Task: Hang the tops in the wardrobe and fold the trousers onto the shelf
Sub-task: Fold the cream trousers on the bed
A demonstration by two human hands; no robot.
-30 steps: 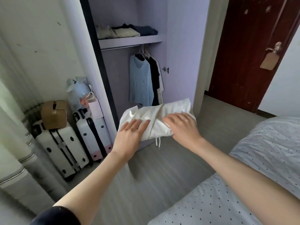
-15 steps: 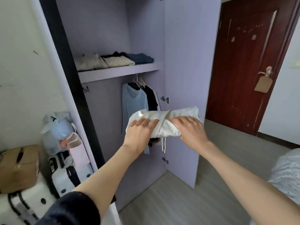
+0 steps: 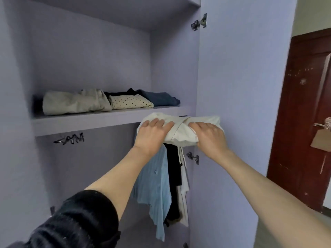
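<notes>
I hold folded white trousers [image 3: 180, 130] with both hands, just in front of the right end of the lilac wardrobe shelf [image 3: 86, 121], at the level of its front edge. My left hand [image 3: 152, 134] grips the bundle's left part, my right hand [image 3: 209, 136] its right part. A drawstring hangs below the bundle. On the shelf lie a folded beige garment [image 3: 75, 102], a dotted cream one [image 3: 130, 102] and a dark blue one [image 3: 159, 98]. Below the shelf hang a light blue top [image 3: 154, 190], a black top [image 3: 173, 176] and a white top [image 3: 184, 190].
The open wardrobe door [image 3: 241, 104] stands close on the right of my hands, with hinges on its inner edge. A dark red room door [image 3: 304, 113] with a tag on its handle is further right. Another shelf board [image 3: 125, 13] spans the top.
I have come closer to the wardrobe and raised the folded trousers from chest height up to the shelf's front edge. Both hands keep the same grip.
</notes>
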